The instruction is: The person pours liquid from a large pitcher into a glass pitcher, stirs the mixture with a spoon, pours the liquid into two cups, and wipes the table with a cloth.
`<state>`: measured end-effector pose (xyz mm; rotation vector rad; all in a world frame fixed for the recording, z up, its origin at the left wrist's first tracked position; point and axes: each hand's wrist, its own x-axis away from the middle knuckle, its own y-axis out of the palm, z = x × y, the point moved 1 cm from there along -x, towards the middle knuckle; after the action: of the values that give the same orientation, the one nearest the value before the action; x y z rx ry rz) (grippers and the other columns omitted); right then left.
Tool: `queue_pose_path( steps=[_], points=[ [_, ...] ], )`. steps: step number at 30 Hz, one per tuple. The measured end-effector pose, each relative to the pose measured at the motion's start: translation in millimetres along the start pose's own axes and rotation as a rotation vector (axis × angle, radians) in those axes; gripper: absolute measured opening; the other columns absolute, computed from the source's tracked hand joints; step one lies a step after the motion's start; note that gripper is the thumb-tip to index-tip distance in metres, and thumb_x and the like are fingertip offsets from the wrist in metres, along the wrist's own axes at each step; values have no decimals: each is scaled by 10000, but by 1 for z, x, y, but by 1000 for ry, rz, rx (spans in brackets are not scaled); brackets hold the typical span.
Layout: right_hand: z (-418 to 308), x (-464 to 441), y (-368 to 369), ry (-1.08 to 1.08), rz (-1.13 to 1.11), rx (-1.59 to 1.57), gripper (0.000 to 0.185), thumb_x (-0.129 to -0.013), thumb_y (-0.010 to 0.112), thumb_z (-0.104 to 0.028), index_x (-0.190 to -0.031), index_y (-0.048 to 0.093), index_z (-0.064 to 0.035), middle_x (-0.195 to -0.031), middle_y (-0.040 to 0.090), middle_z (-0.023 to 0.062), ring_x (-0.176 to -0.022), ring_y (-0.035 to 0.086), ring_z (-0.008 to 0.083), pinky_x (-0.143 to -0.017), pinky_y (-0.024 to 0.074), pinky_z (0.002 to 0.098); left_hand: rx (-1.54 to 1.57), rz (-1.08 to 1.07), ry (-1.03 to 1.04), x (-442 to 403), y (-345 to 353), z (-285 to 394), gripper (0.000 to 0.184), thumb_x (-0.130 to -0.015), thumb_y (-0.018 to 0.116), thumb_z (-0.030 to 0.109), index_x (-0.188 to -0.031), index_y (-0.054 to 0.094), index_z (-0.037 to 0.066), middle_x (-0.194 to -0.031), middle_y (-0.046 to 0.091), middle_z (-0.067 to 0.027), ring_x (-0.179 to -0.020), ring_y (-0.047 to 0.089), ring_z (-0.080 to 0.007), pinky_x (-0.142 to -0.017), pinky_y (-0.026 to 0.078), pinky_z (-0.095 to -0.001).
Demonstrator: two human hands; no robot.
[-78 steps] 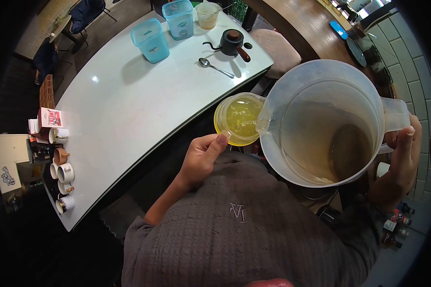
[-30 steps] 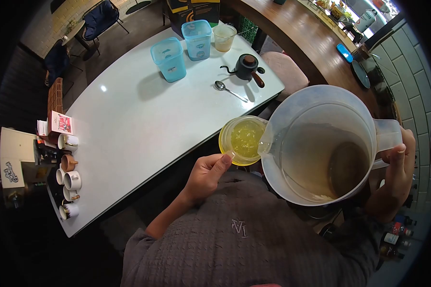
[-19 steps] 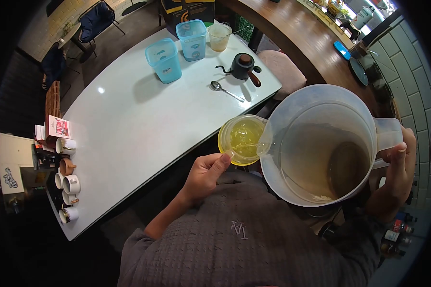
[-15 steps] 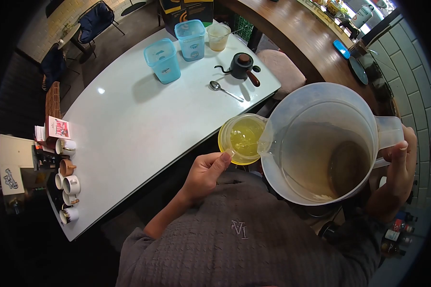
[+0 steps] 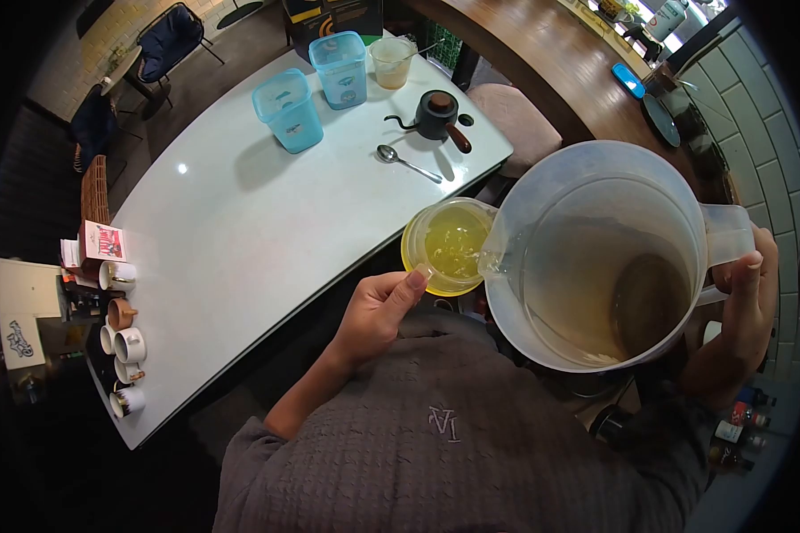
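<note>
My left hand [image 5: 373, 313] is closed, thumb on top, around the handle of a small clear measuring jug [image 5: 458, 242]. Yellowish liquid with pale bits or bubbles shows inside it, and its outer edge looks yellow. From the right, a large translucent plastic pitcher [image 5: 551, 266] leans its spout over the small jug's rim. Inside the pitcher, cloudy brownish liquid lies toward the lower side, with a dark round area at the bottom. My right hand [image 5: 745, 289] grips the pitcher's handle at the far right, its thumb raised along it.
On the white table [image 5: 240, 240] stand two blue containers [image 5: 293, 111], a plastic cup [image 5: 391, 64], a black gooseneck kettle [image 5: 437, 115] and a spoon [image 5: 407, 163]. Several mugs [image 5: 130, 345] line its left end. A pink stool [image 5: 511, 120] and a wooden counter [image 5: 542, 67] lie beyond.
The small jug and the pitcher are slightly higher in view, the jug's liquid surface looking a little wider. The table's things have shifted slightly left in view. Both hands keep their holds.
</note>
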<state>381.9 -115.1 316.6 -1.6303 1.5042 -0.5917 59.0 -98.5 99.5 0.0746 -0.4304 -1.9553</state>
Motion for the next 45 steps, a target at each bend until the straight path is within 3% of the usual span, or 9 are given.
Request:
queue_pose_path(
  steps=[3, 12, 15, 20, 29, 32, 34, 41, 45],
  points=[
    [-5, -3, 5, -26, 64, -40, 629, -913, 419, -610, -733, 505, -14, -591, 343, -54, -549, 291, 42, -498, 189, 239, 13, 1, 24, -4, 2, -5, 413, -991, 492, 310, -701, 544, 20, -656, 405, 81, -616, 303, -10, -541, 273, -193],
    [16, 10, -13, 22, 119, -82, 630, -909, 410, -625, -756, 501, -20, -582, 338, -68, -539, 274, 24, -487, 175, 236, 23, -7, 34, -11, 11, -8, 409, -989, 498, 304, -701, 544, 17, -658, 410, 79, -616, 301, -11, -544, 271, -194],
    [27, 16, -22, 84, 6, -103, 709, -901, 417, -643, -1014, 527, 49, -649, 359, -63, -559, 285, 19, -498, 200, 211, 2, -13, 0, -12, 15, -9, 412, -996, 474, 311, -685, 495, 40, -671, 407, 59, -627, 308, -34, -571, 282, -208],
    [20, 14, -18, 51, 82, -43, 642, -905, 404, -634, -764, 506, -16, -582, 342, -64, -542, 275, 26, -493, 179, 234, -22, -50, -48, -15, 20, -13, 418, -1003, 447, 317, -674, 448, 59, -689, 410, 36, -646, 324, -60, -606, 301, -224],
    [33, 26, -25, 59, 147, -19, 654, -898, 406, -644, -749, 501, -15, -589, 339, -57, -549, 280, 33, -499, 180, 242, 5, -47, 19, -25, 34, -20, 419, -990, 496, 310, -691, 549, 21, -642, 393, 91, -605, 289, -8, -532, 257, -198],
    [31, 27, -27, 66, 159, -5, 653, -899, 406, -641, -735, 491, -15, -587, 334, -56, -548, 274, 35, -498, 175, 246, -38, -92, -59, -27, 38, -19, 422, -1002, 448, 316, -672, 457, 53, -700, 433, 21, -669, 351, -70, -632, 312, -230],
    [34, 30, -33, 91, 114, -10, 651, -894, 408, -655, -770, 485, -20, -611, 344, -56, -546, 273, 30, -492, 181, 231, 20, -67, 12, -30, 41, -22, 408, -989, 497, 314, -751, 600, -1, -654, 408, 91, -615, 300, -7, -540, 262, -196],
    [40, 34, -38, 93, 99, -24, 643, -906, 394, -635, -709, 468, -27, -574, 317, -60, -533, 249, 34, -494, 158, 242, 6, -117, -63, -34, 47, -24, 412, -1002, 449, 303, -678, 459, 50, -711, 435, 17, -687, 354, -76, -664, 327, -244],
    [46, 39, -42, 111, 105, -31, 631, -912, 390, -629, -706, 455, -35, -578, 323, -58, -532, 251, 33, -493, 162, 240, 49, -114, -3, -38, 53, -28, 392, -984, 507, 318, -805, 632, -8, -668, 426, 92, -619, 313, -4, -544, 267, -188]
  ],
)
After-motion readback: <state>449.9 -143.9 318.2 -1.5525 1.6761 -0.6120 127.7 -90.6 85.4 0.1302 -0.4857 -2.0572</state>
